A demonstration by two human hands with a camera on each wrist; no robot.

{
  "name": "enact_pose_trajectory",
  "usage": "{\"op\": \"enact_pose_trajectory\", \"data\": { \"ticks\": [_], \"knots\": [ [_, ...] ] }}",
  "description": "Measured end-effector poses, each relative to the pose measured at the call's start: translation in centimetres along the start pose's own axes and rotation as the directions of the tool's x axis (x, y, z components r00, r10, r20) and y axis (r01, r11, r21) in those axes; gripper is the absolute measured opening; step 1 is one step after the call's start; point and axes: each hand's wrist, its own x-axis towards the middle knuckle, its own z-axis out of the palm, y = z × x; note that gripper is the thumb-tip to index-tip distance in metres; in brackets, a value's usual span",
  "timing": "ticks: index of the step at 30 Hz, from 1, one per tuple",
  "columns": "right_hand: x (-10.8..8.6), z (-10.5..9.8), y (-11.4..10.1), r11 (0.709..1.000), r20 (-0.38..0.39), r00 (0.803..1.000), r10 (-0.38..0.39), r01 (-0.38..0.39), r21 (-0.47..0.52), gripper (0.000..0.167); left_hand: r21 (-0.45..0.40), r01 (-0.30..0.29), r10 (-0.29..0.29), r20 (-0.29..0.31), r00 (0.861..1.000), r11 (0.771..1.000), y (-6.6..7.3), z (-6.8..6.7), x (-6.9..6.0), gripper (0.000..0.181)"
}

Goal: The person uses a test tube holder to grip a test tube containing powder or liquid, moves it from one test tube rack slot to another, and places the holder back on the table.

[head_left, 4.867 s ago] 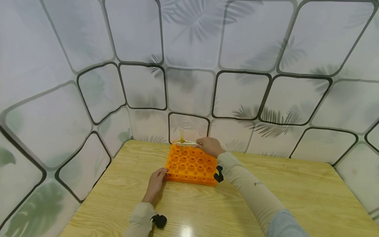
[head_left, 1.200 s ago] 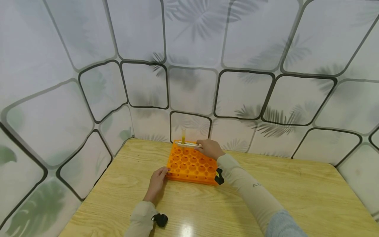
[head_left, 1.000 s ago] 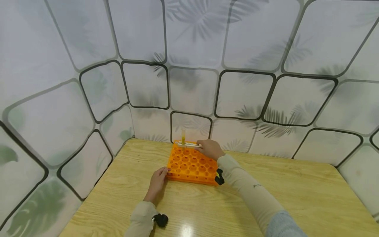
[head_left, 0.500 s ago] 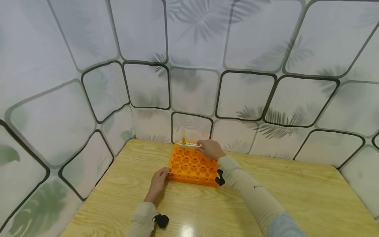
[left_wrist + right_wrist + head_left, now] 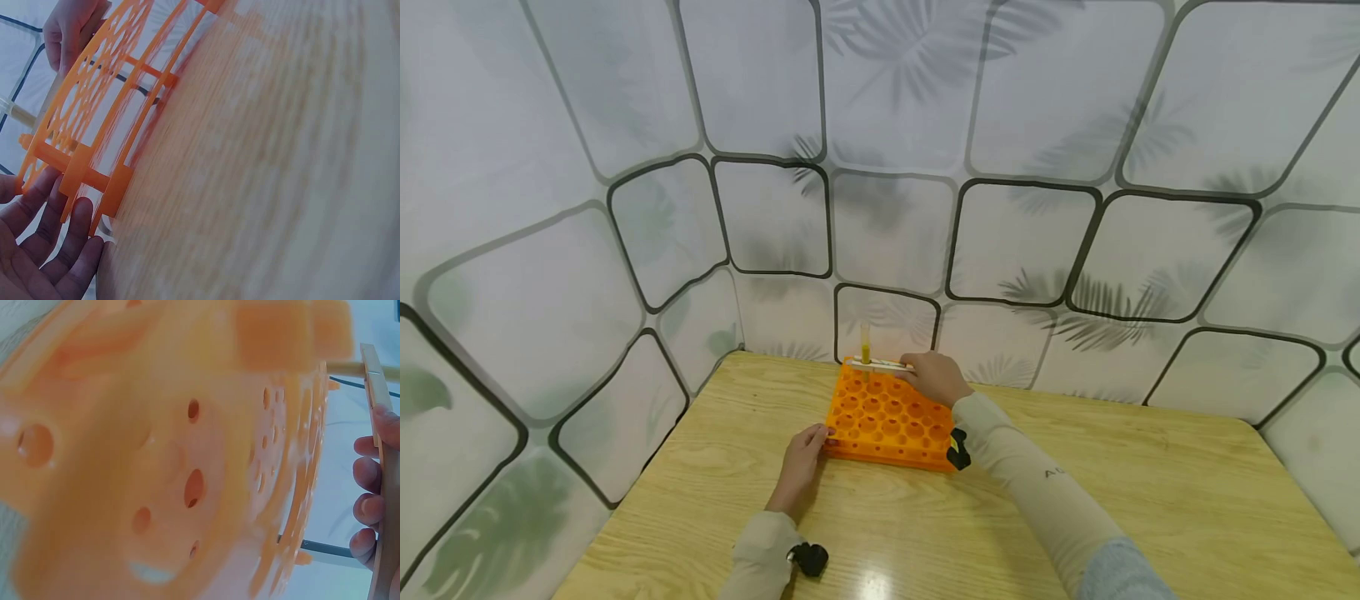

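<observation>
Right hand [image 5: 937, 377] gripping pale wooden clamp [image 5: 883, 366], clamp round clear yellow-filled tube [image 5: 866, 348], left hand [image 5: 801, 458] holding perforated orange plastic rack [image 5: 887, 455]

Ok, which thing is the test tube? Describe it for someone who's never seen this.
On the wood-grain table sits an orange tube rack. Near its far left corner, a wooden clamp in the right hand holds the upright test tube. It's the only tube visible, clear-walled with yellow contents.
</observation>
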Motion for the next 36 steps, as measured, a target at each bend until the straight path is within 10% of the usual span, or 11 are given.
{"op": "enact_pose_trajectory", "data": {
  "ticks": [36],
  "knots": [
    [-0.2, -1.9, -0.4, 1.0, -0.028, 0.999, -0.018, 0.017, -0.024, 0.024, 0.004, 0.019, -0.019, -0.009, 1.0, 1.0, -0.3, 0.3, 0.2, 0.035]
  ]
}}
